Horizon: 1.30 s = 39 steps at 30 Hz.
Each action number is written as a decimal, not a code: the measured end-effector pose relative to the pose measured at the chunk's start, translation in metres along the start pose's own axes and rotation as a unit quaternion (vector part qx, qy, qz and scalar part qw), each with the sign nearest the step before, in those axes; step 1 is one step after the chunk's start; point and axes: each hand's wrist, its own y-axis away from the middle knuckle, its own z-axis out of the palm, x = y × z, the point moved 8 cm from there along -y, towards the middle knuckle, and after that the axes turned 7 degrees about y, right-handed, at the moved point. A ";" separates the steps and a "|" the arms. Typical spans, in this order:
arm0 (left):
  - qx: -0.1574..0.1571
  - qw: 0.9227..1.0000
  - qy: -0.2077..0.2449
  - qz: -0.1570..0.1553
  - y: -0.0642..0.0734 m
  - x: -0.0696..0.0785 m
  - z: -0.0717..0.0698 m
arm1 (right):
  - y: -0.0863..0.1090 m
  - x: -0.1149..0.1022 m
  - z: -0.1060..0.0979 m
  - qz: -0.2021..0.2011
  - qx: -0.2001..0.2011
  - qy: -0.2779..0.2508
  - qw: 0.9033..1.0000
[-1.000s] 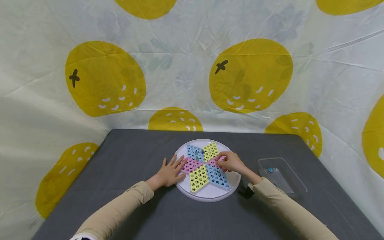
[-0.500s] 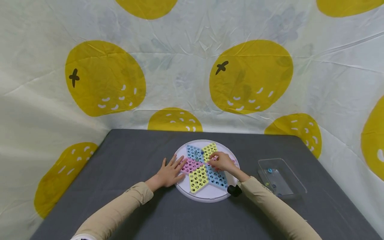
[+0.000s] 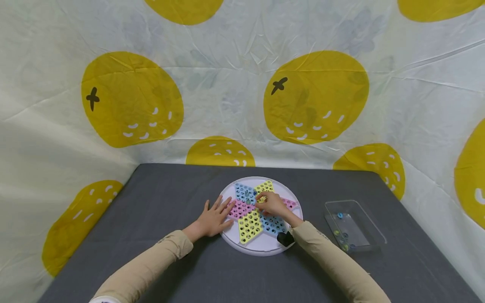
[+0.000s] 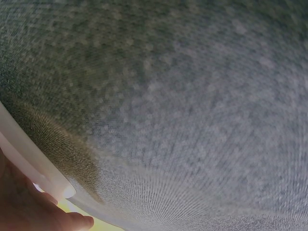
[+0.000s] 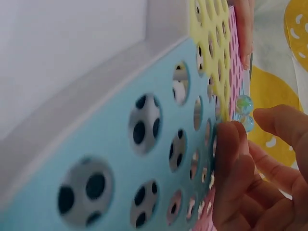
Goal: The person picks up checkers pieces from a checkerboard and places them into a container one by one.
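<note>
A round white board [image 3: 261,248] carries a star of blue, yellow and pink perforated pieces. My left hand [image 3: 209,219] rests with spread fingers on its left rim and the pink piece [image 3: 238,209]. In the left wrist view, part of that hand [image 4: 29,209] shows beside the white rim. My right hand [image 3: 273,205] is over the star's middle, fingers curled and fingertips low over the holes. In the right wrist view, two clear marbles [image 5: 244,105] show just past its thumb and forefinger. I cannot tell whether a marble is between the fingers. A dark blue marble [image 3: 255,193] sits beyond them.
A clear plastic box [image 3: 356,231] stands right of the board, with several marbles [image 3: 344,242] along its left side and a blue one [image 3: 339,215] farther back. A dark grey cloth [image 3: 178,181] covers the table. Behind hangs a white curtain [image 3: 227,97] with yellow fruit prints.
My right hand has moved left across the board, from the right pink piece to the star's middle. More marbles in the box have come into view. My left hand has stayed still.
</note>
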 end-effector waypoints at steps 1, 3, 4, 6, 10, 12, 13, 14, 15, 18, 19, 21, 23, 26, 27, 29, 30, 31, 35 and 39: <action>0.003 1.000 0.003 0.003 0.001 0.001 -0.001 | -0.001 0.000 0.002 0.001 -0.002 0.001 1.000; 0.006 1.000 0.009 0.008 0.002 0.002 -0.002 | -0.002 -0.002 0.005 0.004 -0.004 0.003 1.000; 0.005 1.000 0.010 0.009 0.003 0.002 -0.002 | -0.003 -0.002 0.006 0.006 -0.004 0.003 1.000; 0.002 1.000 0.006 0.007 0.003 0.002 -0.003 | -0.003 -0.005 0.009 0.009 -0.002 0.010 1.000; -0.018 1.000 -0.005 -0.010 0.003 0.004 -0.006 | -0.005 -0.008 0.013 0.013 0.002 0.021 1.000; -0.017 1.000 -0.005 -0.010 0.003 0.003 -0.005 | -0.007 -0.008 0.015 0.010 0.002 0.022 1.000; -0.017 1.000 -0.004 -0.010 0.003 0.003 -0.005 | -0.007 -0.009 0.015 0.009 0.000 0.020 1.000; -0.017 1.000 -0.005 -0.011 0.002 0.003 -0.005 | -0.008 -0.008 0.016 0.010 -0.001 0.020 1.000; -0.016 1.000 -0.004 -0.011 0.002 0.003 -0.005 | -0.008 -0.010 0.016 0.000 -0.003 0.023 1.000; -0.014 1.000 -0.006 -0.010 0.002 0.003 -0.005 | -0.009 -0.011 0.016 -0.003 -0.003 0.030 1.000; -0.013 1.000 -0.006 -0.009 0.002 0.003 -0.005 | -0.010 -0.010 0.016 -0.003 -0.003 0.029 1.000; -0.010 1.000 -0.005 -0.006 0.002 0.004 -0.006 | -0.011 -0.010 0.017 -0.004 -0.001 0.029 1.000; -0.008 1.000 -0.002 -0.002 0.002 0.004 -0.006 | -0.012 -0.009 0.017 0.004 0.003 0.030 1.000; -0.006 1.000 0.005 0.005 0.002 0.005 -0.006 | -0.011 -0.011 0.017 0.003 0.012 0.050 0.999; -0.005 1.000 0.006 0.007 0.002 0.005 -0.006 | -0.011 -0.012 0.016 0.001 0.014 0.056 0.998; -0.004 1.000 0.004 0.009 0.002 0.004 -0.006 | -0.010 -0.014 0.016 0.002 0.014 0.065 0.998; -0.003 1.000 0.007 0.009 0.002 0.004 -0.006 | -0.010 -0.014 0.016 0.002 0.014 0.067 0.998; -0.003 1.000 0.007 0.009 0.002 0.004 -0.006 | -0.009 -0.014 0.016 0.005 0.012 0.065 0.998; -0.008 1.000 0.001 0.003 0.001 0.003 -0.004 | -0.009 -0.015 0.015 0.011 0.013 0.057 0.998; -0.015 1.000 -0.006 -0.007 0.000 0.003 -0.003 | -0.009 -0.014 0.017 0.016 0.011 0.064 0.998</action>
